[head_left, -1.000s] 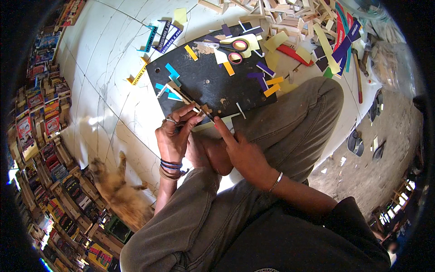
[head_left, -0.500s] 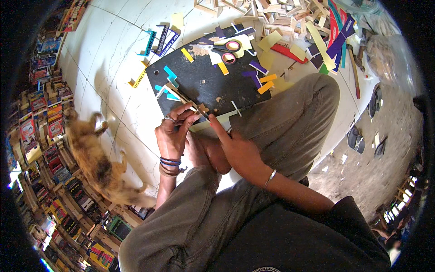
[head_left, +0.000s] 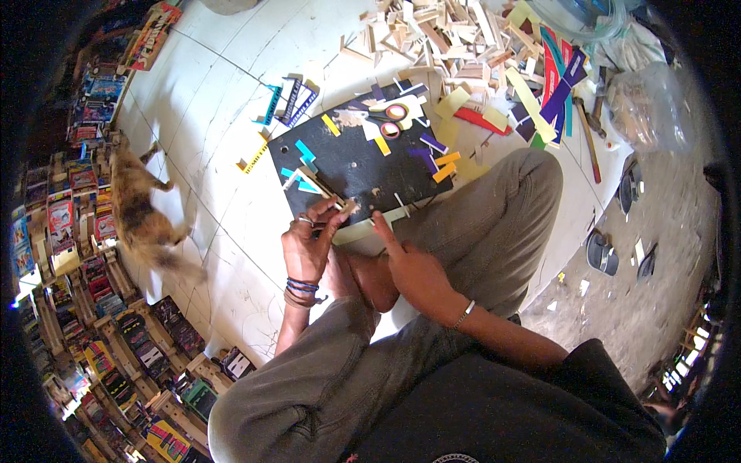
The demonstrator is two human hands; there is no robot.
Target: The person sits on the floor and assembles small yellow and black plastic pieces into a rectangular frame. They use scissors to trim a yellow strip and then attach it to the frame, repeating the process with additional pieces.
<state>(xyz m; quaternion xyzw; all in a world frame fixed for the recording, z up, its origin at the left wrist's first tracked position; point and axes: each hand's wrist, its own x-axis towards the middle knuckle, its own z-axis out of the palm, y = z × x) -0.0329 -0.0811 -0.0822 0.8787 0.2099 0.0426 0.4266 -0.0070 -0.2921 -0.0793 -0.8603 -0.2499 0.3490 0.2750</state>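
Note:
My left hand (head_left: 305, 251) pinches a small piece of wood (head_left: 332, 199) over the near left edge of a black board (head_left: 347, 150). The index finger of my right hand (head_left: 417, 282) is stretched out toward the board's near edge, a little right of the wood. Its other fingers are curled in, and whatever they hold is hidden. Scissors (head_left: 391, 121) with round handles lie at the board's far side. Blue strips (head_left: 306, 150), orange strips (head_left: 446, 159) and purple strips (head_left: 421, 160) of card are scattered on the board.
Beyond the board lies a heap of wooden pieces (head_left: 455, 46). Long coloured strips (head_left: 567, 89), a hammer (head_left: 588, 143) and a plastic bag (head_left: 648, 108) are at right. A cat (head_left: 143, 212) is at left, beside rows of wooden items with colourful labels (head_left: 62, 228). Sandals (head_left: 602, 253) rest on the ground.
My right index finger has moved away from the wood in my left hand. The cat has moved farther off. The whole view has shifted slightly.

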